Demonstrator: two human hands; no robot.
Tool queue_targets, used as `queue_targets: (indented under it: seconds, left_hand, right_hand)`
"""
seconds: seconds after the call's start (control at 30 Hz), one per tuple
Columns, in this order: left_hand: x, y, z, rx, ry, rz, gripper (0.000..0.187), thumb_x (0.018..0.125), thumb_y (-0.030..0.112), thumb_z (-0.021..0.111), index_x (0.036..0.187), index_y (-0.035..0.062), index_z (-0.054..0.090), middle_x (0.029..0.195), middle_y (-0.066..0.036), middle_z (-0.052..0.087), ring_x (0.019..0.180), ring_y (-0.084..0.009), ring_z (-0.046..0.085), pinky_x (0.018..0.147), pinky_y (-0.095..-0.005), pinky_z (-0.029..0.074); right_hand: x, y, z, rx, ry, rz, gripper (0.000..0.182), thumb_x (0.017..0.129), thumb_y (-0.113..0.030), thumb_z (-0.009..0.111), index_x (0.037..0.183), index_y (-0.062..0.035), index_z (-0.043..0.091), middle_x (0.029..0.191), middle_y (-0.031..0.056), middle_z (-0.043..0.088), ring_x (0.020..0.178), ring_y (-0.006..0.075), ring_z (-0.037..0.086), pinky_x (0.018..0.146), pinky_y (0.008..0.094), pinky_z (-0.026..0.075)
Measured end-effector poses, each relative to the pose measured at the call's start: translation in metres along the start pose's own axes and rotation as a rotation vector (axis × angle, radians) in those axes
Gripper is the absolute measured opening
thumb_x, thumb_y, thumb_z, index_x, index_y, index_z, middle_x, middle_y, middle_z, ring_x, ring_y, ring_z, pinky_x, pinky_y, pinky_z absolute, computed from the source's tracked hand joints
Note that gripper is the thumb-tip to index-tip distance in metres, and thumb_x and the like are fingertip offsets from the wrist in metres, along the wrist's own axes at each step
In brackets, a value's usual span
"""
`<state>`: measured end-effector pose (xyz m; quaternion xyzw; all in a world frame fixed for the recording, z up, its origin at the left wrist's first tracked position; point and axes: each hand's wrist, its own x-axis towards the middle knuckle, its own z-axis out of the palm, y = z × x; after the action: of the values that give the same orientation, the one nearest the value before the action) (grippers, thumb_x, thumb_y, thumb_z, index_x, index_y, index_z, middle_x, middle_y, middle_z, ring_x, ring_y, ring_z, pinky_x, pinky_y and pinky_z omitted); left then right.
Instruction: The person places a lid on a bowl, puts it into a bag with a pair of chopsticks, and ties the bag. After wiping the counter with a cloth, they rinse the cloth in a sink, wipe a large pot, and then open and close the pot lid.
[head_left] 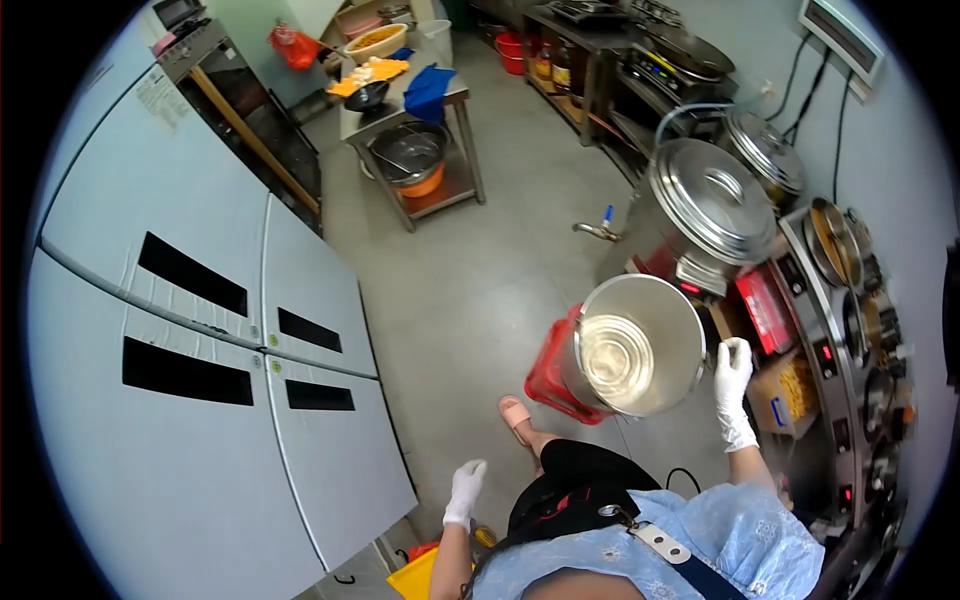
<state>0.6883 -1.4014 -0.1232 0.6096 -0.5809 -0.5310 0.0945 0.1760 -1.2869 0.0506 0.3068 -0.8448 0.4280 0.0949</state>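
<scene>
A tall, steel stockpot (690, 300) without a lid stands in front of me on a red plastic stool (548, 375); its ringed bottom shows through the opening. My right hand (733, 372), in a white glove, is just beside the pot's right rim. Its fingers are curled in, and whatever they hold, if anything, is hidden. At my left side hangs my left hand (466, 488), gloved too, with its fingers together and nothing visible in them. Behind the pot is a large lidded steel boiler (715, 200) with a blue-handled tap (600, 230).
White refrigerator doors (200, 390) line the left. Pans sit along the stove counter (812, 290) at right, above a cardboard box (783, 395) of yellow food. A steel worktable (440, 205) with bowls stands farther back. Grey floor (450, 300) lies between.
</scene>
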Motion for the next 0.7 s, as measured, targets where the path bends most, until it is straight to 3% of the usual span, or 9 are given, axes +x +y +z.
queue_targets:
  seconds: [0.07, 0.13, 0.23, 0.3, 0.37, 0.47, 0.5, 0.57, 0.7]
  left_hand:
    - [0.044, 0.064, -0.018, 0.004, 0.073, 0.196, 0.028, 0.086, 0.022, 0.062, 0.099, -0.0023, 0.066, 0.088, -0.009, 0.068, 0.078, -0.014, 0.061, 0.072, -0.0272, 0.048]
    - [0.092, 0.124, -0.042, -0.025, 0.11, 0.205, 0.022, 0.086, 0.02, 0.063, 0.091, -0.0012, 0.066, 0.079, -0.005, 0.066, 0.072, -0.0104, 0.058, 0.067, -0.0254, 0.047]
    - [0.172, 0.207, -0.086, -0.012, 0.153, 0.152, 0.022, 0.085, 0.02, 0.064, 0.091, -0.0009, 0.065, 0.085, -0.012, 0.069, 0.08, -0.0179, 0.064, 0.076, -0.0299, 0.048]
    - [0.241, 0.235, -0.114, 0.054, 0.19, 0.349, 0.022, 0.086, 0.02, 0.061, 0.093, -0.0007, 0.065, 0.088, -0.014, 0.069, 0.082, -0.0189, 0.064, 0.076, -0.0305, 0.049]
    - [0.302, 0.282, -0.139, 0.038, 0.164, 0.418, 0.023, 0.087, 0.019, 0.061, 0.097, -0.0009, 0.066, 0.09, -0.013, 0.069, 0.085, -0.0184, 0.064, 0.079, -0.0299, 0.049]
    - [0.409, 0.342, -0.166, -0.045, 0.141, 0.404, 0.027, 0.086, 0.015, 0.063, 0.107, -0.0012, 0.062, 0.101, -0.011, 0.067, 0.093, -0.0163, 0.061, 0.084, -0.0275, 0.047]
    - [0.443, 0.366, -0.175, -0.06, 0.124, 0.378, 0.028, 0.085, 0.016, 0.064, 0.107, -0.0016, 0.061, 0.101, -0.011, 0.067, 0.093, -0.0167, 0.061, 0.084, -0.0273, 0.047]
    - [0.512, 0.413, -0.191, -0.177, 0.042, 0.245, 0.023, 0.083, 0.017, 0.065, 0.099, 0.0009, 0.063, 0.093, -0.007, 0.066, 0.077, -0.0152, 0.06, 0.072, -0.0304, 0.049]
    - [0.648, 0.503, -0.209, -0.197, 0.007, 0.264, 0.031, 0.085, 0.025, 0.065, 0.104, 0.0004, 0.062, 0.09, -0.007, 0.064, 0.07, -0.0179, 0.06, 0.064, -0.0312, 0.048]
  right_hand:
    - [0.017, -0.02, 0.026, 0.046, 0.057, -0.04, 0.008, 0.082, -0.001, 0.06, 0.081, -0.0013, 0.051, 0.08, 0.0102, 0.055, 0.077, 0.0238, 0.054, 0.074, 0.0327, 0.045]
    - [0.033, -0.043, 0.054, 0.122, 0.046, -0.014, 0.007, 0.083, 0.0, 0.058, 0.083, -0.0005, 0.051, 0.081, 0.0092, 0.055, 0.077, 0.0215, 0.054, 0.074, 0.031, 0.044]
    - [0.054, -0.072, 0.107, 0.245, 0.044, 0.086, 0.004, 0.086, -0.002, 0.055, 0.085, -0.0004, 0.052, 0.083, 0.0075, 0.055, 0.078, 0.0175, 0.053, 0.074, 0.0287, 0.044]
    - [0.065, -0.092, 0.142, 0.371, -0.039, 0.175, 0.003, 0.087, -0.003, 0.055, 0.085, -0.0002, 0.054, 0.081, 0.0054, 0.055, 0.079, 0.0152, 0.053, 0.074, 0.0275, 0.044]
    - [0.089, -0.142, 0.157, 0.424, -0.145, 0.194, 0.004, 0.087, -0.002, 0.056, 0.084, 0.0002, 0.056, 0.08, 0.0051, 0.056, 0.078, 0.0142, 0.053, 0.074, 0.0269, 0.044]
    - [0.11, -0.169, 0.18, 0.294, -0.2, -0.03, 0.002, 0.082, 0.002, 0.058, 0.082, 0.0011, 0.057, 0.08, 0.0097, 0.059, 0.078, 0.0209, 0.057, 0.074, 0.0301, 0.046]
    - [0.116, -0.182, 0.185, 0.257, -0.221, -0.016, 0.002, 0.08, 0.003, 0.059, 0.081, 0.001, 0.058, 0.081, 0.0116, 0.059, 0.079, 0.0249, 0.058, 0.074, 0.0319, 0.046]
    - [0.12, -0.198, 0.2, 0.219, -0.23, 0.021, 0.003, 0.081, -0.001, 0.06, 0.084, 0.0004, 0.06, 0.083, 0.0123, 0.06, 0.08, 0.0258, 0.059, 0.074, 0.0329, 0.046]
    - [0.116, -0.223, 0.252, 0.152, -0.183, 0.176, 0.008, 0.082, -0.008, 0.061, 0.086, -0.001, 0.062, 0.084, 0.0135, 0.061, 0.08, 0.029, 0.059, 0.074, 0.0362, 0.047]
